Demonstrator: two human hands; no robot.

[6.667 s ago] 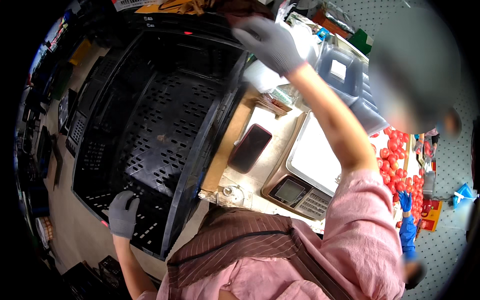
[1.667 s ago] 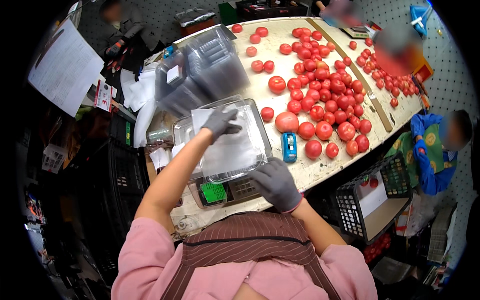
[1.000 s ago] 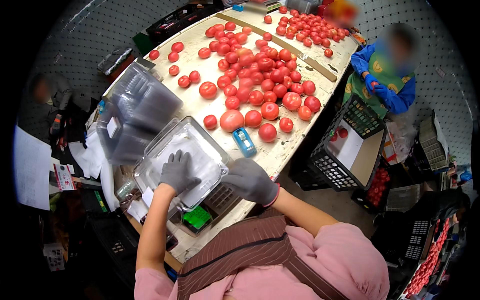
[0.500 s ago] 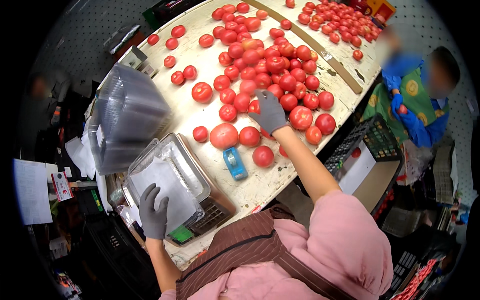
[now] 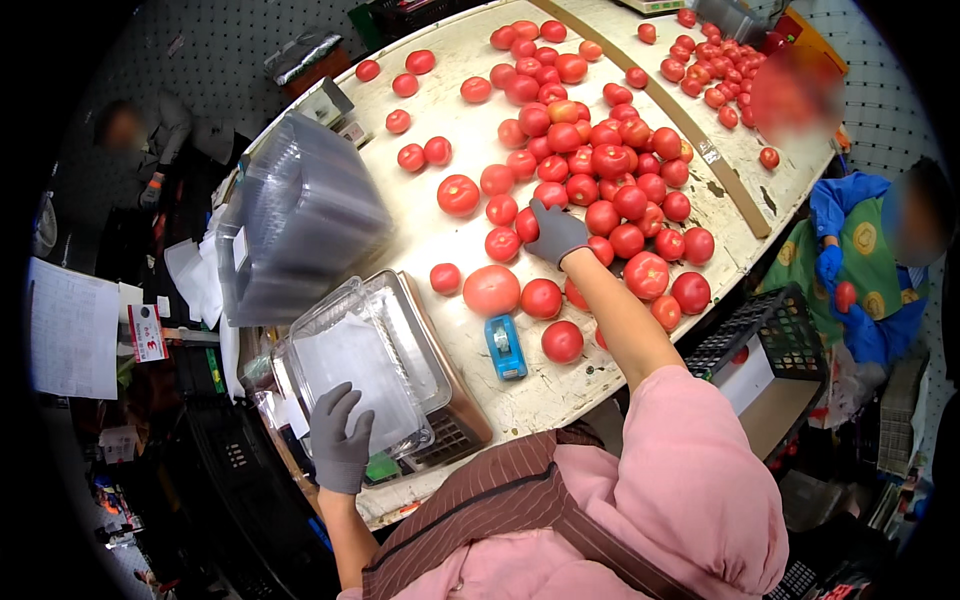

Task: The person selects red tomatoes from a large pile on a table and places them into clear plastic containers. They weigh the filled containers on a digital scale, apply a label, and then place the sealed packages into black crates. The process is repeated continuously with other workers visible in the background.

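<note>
My left hand [image 5: 340, 440], in a grey glove, rests fingers apart at the near-left edge of an open clear plastic box [image 5: 350, 370] lined with white paper. The box sits on a steel scale [image 5: 440, 400] with a green display. My right hand [image 5: 555, 233], also gloved, reaches into the tomato pile with its fingers curled over a red tomato [image 5: 527, 226]. Loose tomatoes [image 5: 610, 160] of mixed sizes lie around it. A blue tape dispenser [image 5: 506, 350] lies right of the scale, below a large pinkish tomato [image 5: 491, 291].
Stacked clear boxes [image 5: 295, 215] stand left of the pile. A wooden strip [image 5: 690, 125] divides the table [image 5: 630, 360]. A co-worker [image 5: 860, 270] in green apron holds a tomato at the right, by a black crate [image 5: 770, 330]. Another person [image 5: 150, 140] is at upper left. Papers [image 5: 75, 325] hang at left.
Earlier both hands were on the clear box. Since then my right hand has moved up into the tomatoes, and my left hand has moved to the box's near-left edge.
</note>
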